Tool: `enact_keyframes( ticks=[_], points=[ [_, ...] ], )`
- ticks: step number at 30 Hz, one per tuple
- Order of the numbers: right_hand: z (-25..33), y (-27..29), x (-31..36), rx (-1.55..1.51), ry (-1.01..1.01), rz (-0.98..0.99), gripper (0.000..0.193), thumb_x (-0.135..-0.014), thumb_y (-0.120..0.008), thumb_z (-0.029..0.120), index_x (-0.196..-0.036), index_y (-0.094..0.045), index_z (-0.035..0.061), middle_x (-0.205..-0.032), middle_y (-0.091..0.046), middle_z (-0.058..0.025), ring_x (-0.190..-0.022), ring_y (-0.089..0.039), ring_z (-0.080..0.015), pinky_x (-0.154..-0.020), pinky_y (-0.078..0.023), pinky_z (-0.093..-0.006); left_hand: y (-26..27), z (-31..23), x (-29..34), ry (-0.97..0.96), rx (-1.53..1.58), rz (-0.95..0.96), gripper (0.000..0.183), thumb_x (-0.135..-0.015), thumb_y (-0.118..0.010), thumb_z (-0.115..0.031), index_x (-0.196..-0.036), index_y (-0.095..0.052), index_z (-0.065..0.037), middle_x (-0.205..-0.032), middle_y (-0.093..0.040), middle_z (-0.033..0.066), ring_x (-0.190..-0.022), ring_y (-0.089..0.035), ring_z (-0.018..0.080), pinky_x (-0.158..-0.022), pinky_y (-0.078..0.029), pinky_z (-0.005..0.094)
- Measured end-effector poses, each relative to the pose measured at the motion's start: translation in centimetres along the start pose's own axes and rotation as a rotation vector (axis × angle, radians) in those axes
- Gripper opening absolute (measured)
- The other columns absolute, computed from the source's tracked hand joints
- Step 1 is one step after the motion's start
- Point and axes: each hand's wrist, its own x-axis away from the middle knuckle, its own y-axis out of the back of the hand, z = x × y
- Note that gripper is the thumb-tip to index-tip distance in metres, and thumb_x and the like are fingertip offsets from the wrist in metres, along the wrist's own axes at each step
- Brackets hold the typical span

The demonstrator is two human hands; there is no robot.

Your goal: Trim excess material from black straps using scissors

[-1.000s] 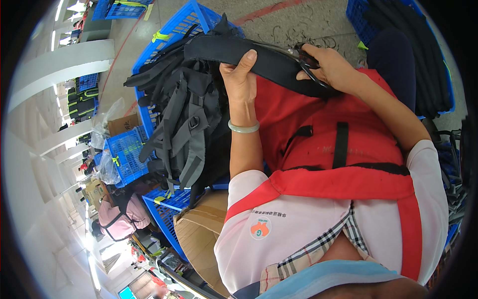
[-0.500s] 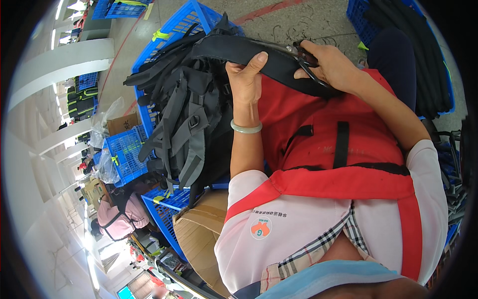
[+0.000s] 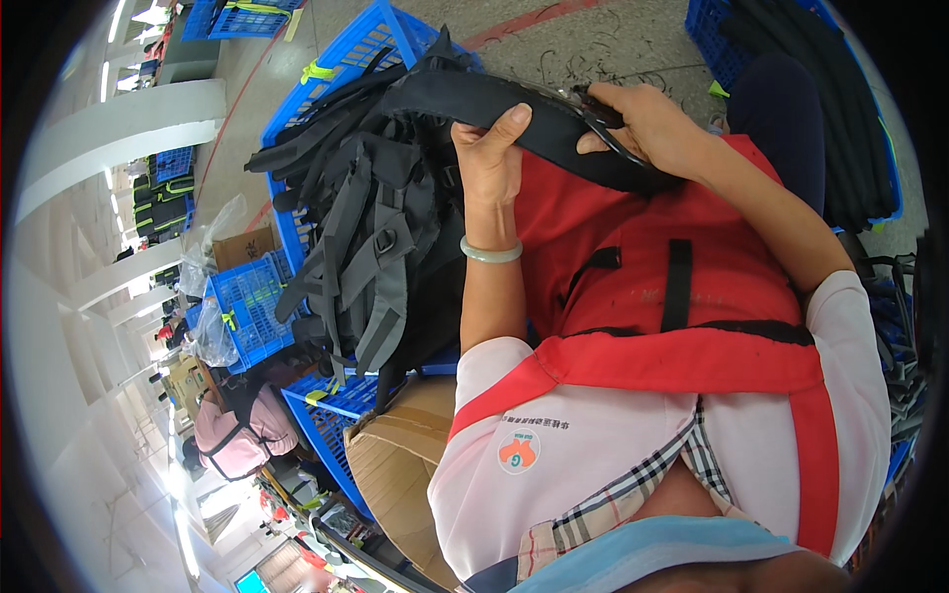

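A black padded strap (image 3: 549, 128) stretches across my lap, over the red apron (image 3: 633, 277). My left hand (image 3: 491, 163) is closed on its near edge, thumb up on top. On the right, my right hand (image 3: 660, 128) grips a pair of scissors (image 3: 621, 148) with dark handles, right against the strap; the blades are mostly hidden. The strap's left end runs to a heap of dark grey and black straps with buckles (image 3: 371, 232), piled over a blue plastic crate (image 3: 282, 212) at my left.
Another blue crate (image 3: 895, 188) with long black padded pieces stands at the right, beside my leg. Dark thread scraps (image 3: 618, 49) litter the floor ahead. A cardboard box (image 3: 395, 445) and a blue crate (image 3: 331, 455) are at lower left. Further off, a person in pink (image 3: 247, 430) is bent over.
My right hand and the scissors have shifted very slightly along the strap, with the fingers drawn a little closer in. My left hand keeps nearly the same hold.
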Motion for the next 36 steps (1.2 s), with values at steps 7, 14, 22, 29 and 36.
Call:
enact_keyframes(
  ticks=[7, 14, 22, 29, 36],
  points=[
    [-1.5, 2.1, -0.3, -0.168, 0.012, -0.149, 0.040, -0.077, -0.073, 0.034, -0.094, -0.057, 0.0010, -0.078, -0.057, -0.0166, -0.072, -0.055, -0.0318, -0.066, -0.043, -0.0384, -4.1, 0.7, -2.6, -0.036, -0.207, 0.060, 0.036, -0.080, -0.067, 0.002, -0.114, -0.056, 0.000, -0.105, -0.062, 0.0053, -0.095, -0.058, 0.0137, -0.090, -0.044, 0.0285],
    [-6.8, 12.4, 1.4, -0.445, -0.166, -0.791, 0.021, -0.086, -0.068, 0.018, -0.094, -0.059, 0.0005, -0.079, -0.061, -0.0068, -0.062, -0.058, -0.0123, -0.056, -0.043, -0.0245, -4.2, 5.4, -3.9, -0.045, -0.532, 0.104, 0.039, -0.085, -0.063, -0.001, -0.123, -0.054, -0.001, -0.105, -0.059, 0.0033, -0.093, -0.055, 0.0111, -0.082, -0.044, 0.0244],
    [-29.1, 21.7, 13.9, -1.164, 0.053, -1.749, 0.021, -0.085, -0.066, 0.011, -0.098, -0.057, -0.0029, -0.088, -0.065, -0.0126, -0.069, -0.064, -0.0217, -0.058, -0.049, -0.0296, -4.6, 11.5, -2.9, 0.308, -0.595, 0.445, 0.022, -0.084, -0.065, -0.001, -0.106, -0.065, -0.003, -0.094, -0.060, -0.0013, -0.079, -0.051, 0.0046, -0.070, -0.041, 0.0179],
    [-29.2, 8.1, 17.3, -0.756, -0.550, -1.453, 0.018, -0.083, -0.066, 0.012, -0.093, -0.056, -0.0001, -0.082, -0.065, -0.0109, -0.065, -0.062, -0.0174, -0.054, -0.050, -0.0285, -3.1, 11.8, -2.8, 0.421, -0.656, 0.414, 0.024, -0.085, -0.063, 0.001, -0.108, -0.064, -0.004, -0.095, -0.061, -0.0013, -0.078, -0.052, 0.0043, -0.068, -0.041, 0.0178],
    [-32.0, 17.7, 17.0, 0.304, -0.662, -1.277, 0.029, -0.084, -0.068, 0.027, -0.092, -0.055, 0.0013, -0.081, -0.065, -0.0139, -0.073, -0.063, -0.0264, -0.066, -0.049, -0.0353, -3.7, 12.4, -2.5, 0.399, -0.811, 0.496, 0.025, -0.082, -0.063, 0.002, -0.107, -0.064, -0.003, -0.093, -0.061, 0.0013, -0.077, -0.053, 0.0074, -0.068, -0.044, 0.0206]
  ],
)
